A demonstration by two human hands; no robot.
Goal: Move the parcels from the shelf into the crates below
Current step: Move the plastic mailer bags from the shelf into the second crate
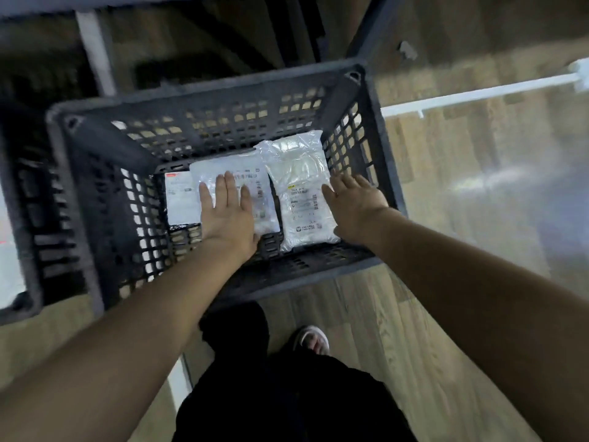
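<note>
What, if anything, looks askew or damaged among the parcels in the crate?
Nothing stands out. Three white parcels lie flat on the floor of the crate: the left parcel, the middle parcel under the left hand, and the right parcel beside the right hand. No tears show.

I can't read a single word from here — the print is too blurred. The middle parcel [234, 177] carries a label with barcodes. The right parcel [299, 189] has a label with a yellow tag, a barcode and a small logo block near its bottom edge, all illegible. The left parcel [180, 199] shows a white label with a red mark — nothing readable.
</note>
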